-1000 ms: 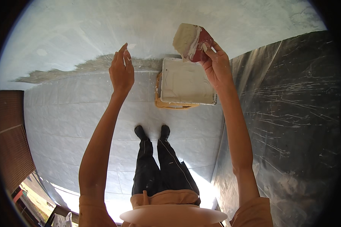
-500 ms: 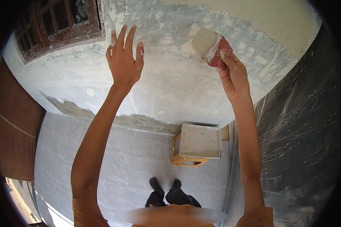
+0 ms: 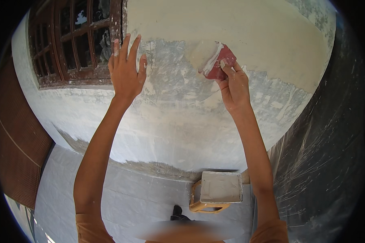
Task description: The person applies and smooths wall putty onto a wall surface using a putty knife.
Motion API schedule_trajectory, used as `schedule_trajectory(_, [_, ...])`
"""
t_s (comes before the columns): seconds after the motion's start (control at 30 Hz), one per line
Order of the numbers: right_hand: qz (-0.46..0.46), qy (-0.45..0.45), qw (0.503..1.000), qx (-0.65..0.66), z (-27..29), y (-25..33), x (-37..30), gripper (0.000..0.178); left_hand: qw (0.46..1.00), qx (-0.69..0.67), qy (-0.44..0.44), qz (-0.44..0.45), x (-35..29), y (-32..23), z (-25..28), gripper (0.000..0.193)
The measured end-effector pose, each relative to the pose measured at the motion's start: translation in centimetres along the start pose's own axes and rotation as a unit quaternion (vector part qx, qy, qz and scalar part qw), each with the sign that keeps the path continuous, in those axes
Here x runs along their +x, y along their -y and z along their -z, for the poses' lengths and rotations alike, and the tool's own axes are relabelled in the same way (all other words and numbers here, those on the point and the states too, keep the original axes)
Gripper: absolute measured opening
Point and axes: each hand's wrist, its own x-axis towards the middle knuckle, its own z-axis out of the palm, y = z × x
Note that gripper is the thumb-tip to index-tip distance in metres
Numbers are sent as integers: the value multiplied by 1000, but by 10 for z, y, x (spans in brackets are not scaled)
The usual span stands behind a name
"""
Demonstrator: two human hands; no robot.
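My right hand (image 3: 238,86) grips a flat red putty spreader (image 3: 227,56), thumb on its near face and fingers mostly hidden behind it. Pale putty coats the spreader's left side, at or very near the wall (image 3: 166,99). A smooth cream coat (image 3: 231,22) covers the wall's upper part; below it the surface is patchy grey and white. To the left, my left hand (image 3: 127,81) is raised with fingers spread and holds nothing. It is beside the window frame's lower right corner; whether the palm touches the wall cannot be told.
A rectangular tray of putty (image 3: 221,187) rests on a yellow stool (image 3: 195,197) at the wall's foot. A brown wooden window (image 3: 75,44) is upper left, a ribbed brown panel (image 3: 18,133) far left. Splattered dark sheeting (image 3: 312,170) hangs right; grey covering (image 3: 146,202) lies underfoot.
The view has tilted up, showing more window and cream coat. My right hand has carried the spreader higher up the wall, to the lower edge of the cream coat. My left hand remains spread.
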Motion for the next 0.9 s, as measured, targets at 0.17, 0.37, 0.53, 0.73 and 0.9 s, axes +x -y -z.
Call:
schedule_trajectory(0.17, [11,-21,1000,-20,-19,-18,26,22,1000,-10,-6,-20,17,12,-34,51])
schedule_trajectory(0.37, [215,8,954,-207,-25,-61,50,30,999,-18,-21,-30,27,26,-76,49])
schedule_trajectory(0.53, [453,76,765,-452,-26,-105,62,36,997,-39,-57,-22,38,37,-108,48])
schedule_trajectory(0.73, [574,83,569,-583,-17,-149,76,38,989,-65,-101,-85,49,42,-134,45])
schedule_trajectory(0.9, [601,66,514,-609,-11,-168,91,36,983,-85,-126,-98,48,45,-138,44])
